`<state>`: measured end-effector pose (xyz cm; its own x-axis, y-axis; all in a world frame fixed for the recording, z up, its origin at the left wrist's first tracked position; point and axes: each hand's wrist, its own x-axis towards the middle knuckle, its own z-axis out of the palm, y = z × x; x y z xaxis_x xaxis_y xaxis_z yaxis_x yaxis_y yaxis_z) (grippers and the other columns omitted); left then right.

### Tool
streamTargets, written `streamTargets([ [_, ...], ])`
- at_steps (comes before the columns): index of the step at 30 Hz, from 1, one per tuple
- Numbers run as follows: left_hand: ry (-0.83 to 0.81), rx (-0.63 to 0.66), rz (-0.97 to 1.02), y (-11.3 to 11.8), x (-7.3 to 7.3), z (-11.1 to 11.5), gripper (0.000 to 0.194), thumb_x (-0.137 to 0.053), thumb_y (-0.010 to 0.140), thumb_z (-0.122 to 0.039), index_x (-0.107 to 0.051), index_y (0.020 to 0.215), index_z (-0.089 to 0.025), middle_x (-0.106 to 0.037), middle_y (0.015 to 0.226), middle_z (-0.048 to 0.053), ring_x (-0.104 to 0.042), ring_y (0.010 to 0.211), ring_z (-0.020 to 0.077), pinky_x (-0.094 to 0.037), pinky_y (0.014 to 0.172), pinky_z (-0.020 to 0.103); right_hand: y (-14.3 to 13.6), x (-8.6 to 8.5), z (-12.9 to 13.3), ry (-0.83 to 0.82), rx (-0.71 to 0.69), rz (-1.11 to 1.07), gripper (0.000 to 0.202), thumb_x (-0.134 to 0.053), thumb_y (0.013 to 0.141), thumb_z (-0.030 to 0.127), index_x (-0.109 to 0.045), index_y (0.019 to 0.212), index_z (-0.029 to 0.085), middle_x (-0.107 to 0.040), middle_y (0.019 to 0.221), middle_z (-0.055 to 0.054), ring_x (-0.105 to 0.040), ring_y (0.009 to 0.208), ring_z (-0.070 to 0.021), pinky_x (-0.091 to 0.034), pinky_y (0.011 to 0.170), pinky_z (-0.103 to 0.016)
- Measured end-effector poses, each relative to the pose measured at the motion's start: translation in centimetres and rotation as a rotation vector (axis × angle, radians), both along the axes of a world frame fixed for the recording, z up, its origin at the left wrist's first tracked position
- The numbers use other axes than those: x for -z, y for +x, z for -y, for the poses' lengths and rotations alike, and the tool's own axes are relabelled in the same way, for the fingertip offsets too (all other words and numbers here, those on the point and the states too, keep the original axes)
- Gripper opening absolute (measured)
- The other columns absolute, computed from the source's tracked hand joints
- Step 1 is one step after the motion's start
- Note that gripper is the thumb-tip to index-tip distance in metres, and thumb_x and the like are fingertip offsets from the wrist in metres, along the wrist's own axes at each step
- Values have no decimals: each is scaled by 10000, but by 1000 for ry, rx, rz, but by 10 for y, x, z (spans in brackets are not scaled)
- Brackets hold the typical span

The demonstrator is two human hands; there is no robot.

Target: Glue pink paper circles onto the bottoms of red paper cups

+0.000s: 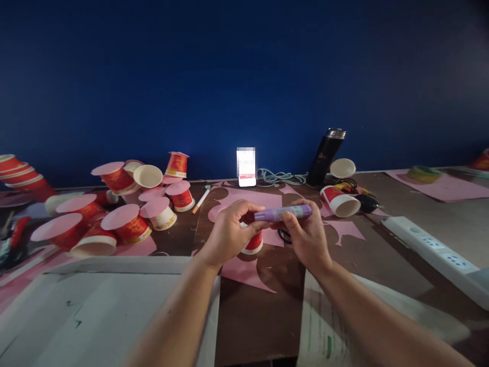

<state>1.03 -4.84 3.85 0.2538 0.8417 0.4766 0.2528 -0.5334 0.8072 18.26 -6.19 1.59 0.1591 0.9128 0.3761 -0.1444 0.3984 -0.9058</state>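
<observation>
A purple glue stick (282, 212) lies level between my two hands above the table. My left hand (231, 232) pinches its left end between thumb and fingers. Around its right part my right hand (307, 234) is closed, thumb along the near side. Beneath my left hand stands a red paper cup (252, 243), partly hidden by the fingers. Cut pink paper (248, 275) lies under and around that cup. A black ring-shaped thing (284, 235) shows partly beside my right hand.
Several red paper cups with pink paper discs (121, 216) crowd the left. A lit phone (247, 168) stands by the blue wall. At right are a black flask (324, 158), a tipped cup (340, 201), a power strip (439, 255) and a tape roll (423, 174).
</observation>
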Motion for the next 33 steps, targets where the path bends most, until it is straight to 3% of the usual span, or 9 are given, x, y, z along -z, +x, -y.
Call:
streamTargets([
  [4, 69, 6, -27, -2, -3, 0, 283, -701, 775, -356, -674, 1010, -202, -698, 934, 50, -648, 820, 162, -523, 772, 294, 1, 2, -3, -22, -63, -66, 383, -719, 769, 400, -458, 1012, 258, -611, 802, 48, -655, 623, -122, -585, 643, -299],
  [7, 66, -19, 37, -14, -3, -9, 391, -622, 832, -409, -619, 1165, -205, -692, 1046, 73, -643, 854, 159, -516, 766, 279, 5, 3, -12, -66, -49, -142, 395, -732, 751, 406, -503, 1032, 248, -614, 799, 47, -646, 633, -111, -579, 628, -268],
  [10, 83, -407, 68, -37, 4, -25, 430, -508, 887, -443, -574, 1224, -184, -689, 1051, 90, -648, 810, 164, -511, 757, 300, 16, 6, -28, -148, 116, -222, 408, -748, 725, 414, -513, 1002, 227, -631, 768, 41, -637, 590, -105, -582, 578, -250],
  [12, 42, -712, -139, -53, 12, -37, 349, -534, 862, -404, -645, 1107, -183, -696, 986, 87, -643, 808, 195, -500, 766, 330, 25, 11, -40, -217, 194, -252, 404, -767, 699, 377, -513, 967, 214, -633, 715, 40, -644, 592, -114, -590, 561, -245],
  [13, 0, -776, -294, -59, 17, -41, 274, -541, 847, -352, -681, 1023, -197, -699, 962, 83, -642, 832, 219, -492, 778, 349, 28, 14, -45, -251, 210, -254, 386, -773, 690, 346, -517, 944, 208, -631, 694, 39, -644, 585, -114, -594, 556, -242],
  [18, -148, -709, -750, -70, 39, -53, 214, -515, 815, -273, -719, 858, -230, -693, 962, 91, -639, 889, 266, -488, 748, 360, 37, 26, -56, -326, 232, -230, 270, -755, 684, 216, -540, 846, 199, -653, 708, 20, -680, 644, -123, -618, 602, -228],
  [21, -172, -730, -752, -67, 46, -54, 308, -524, 820, -345, -688, 1033, -195, -688, 1041, 125, -627, 966, 284, -478, 837, 386, 37, 26, -54, -352, 215, -280, 240, -755, 673, 164, -546, 789, 182, -672, 734, -9, -696, 693, -134, -621, 666, -225],
  [26, -179, -645, -684, -56, 51, -54, 804, -548, 772, -568, -377, 1398, -92, -509, 1353, 225, -452, 1269, 367, -362, 1021, 470, 35, 22, -50, -430, 204, -305, 237, -700, 681, 91, -541, 832, 180, -675, 659, -19, -688, 616, -137, -605, 575, -206],
  [33, -201, -613, -762, -50, 59, -56, 928, -556, 753, -592, -275, 1426, -18, -409, 1421, 282, -376, 1332, 394, -265, 1090, 485, 34, 18, -47, -478, 265, -272, 618, -687, 635, 84, -486, 1197, 243, -650, 700, 28, -709, 615, -177, -579, 459, -218],
])
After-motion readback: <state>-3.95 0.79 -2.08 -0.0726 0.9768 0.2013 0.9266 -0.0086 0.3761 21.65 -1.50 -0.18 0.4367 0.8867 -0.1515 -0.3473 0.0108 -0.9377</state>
